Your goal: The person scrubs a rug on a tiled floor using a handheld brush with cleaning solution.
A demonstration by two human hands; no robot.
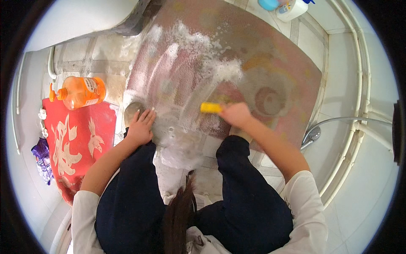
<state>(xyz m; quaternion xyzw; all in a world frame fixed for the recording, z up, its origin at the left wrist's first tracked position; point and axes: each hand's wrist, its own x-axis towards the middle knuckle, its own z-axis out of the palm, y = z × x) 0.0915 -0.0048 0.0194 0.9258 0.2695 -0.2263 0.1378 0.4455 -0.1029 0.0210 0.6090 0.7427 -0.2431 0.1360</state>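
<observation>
My right hand (236, 115) is closed around a yellow brush (211, 108), blurred by motion, over a wet, faded pink and grey rug (295, 73). What part of the brush touches the rug cannot be made out. My left hand (141, 127) rests flat with fingers spread, beside my left foot at the rug's lower left edge, and holds nothing. White foam (226, 70) streaks the rug's middle and upper left. More suds (180, 155) pool on the tiles between my feet.
An orange pump bottle (84, 92) lies on its side at the left, above a red mat (108, 122). A purple packet (42, 162) is by the left wall. A shower head (314, 133) lies at the right near wall pipes (360, 79). A white bottle (291, 11) stands at the top.
</observation>
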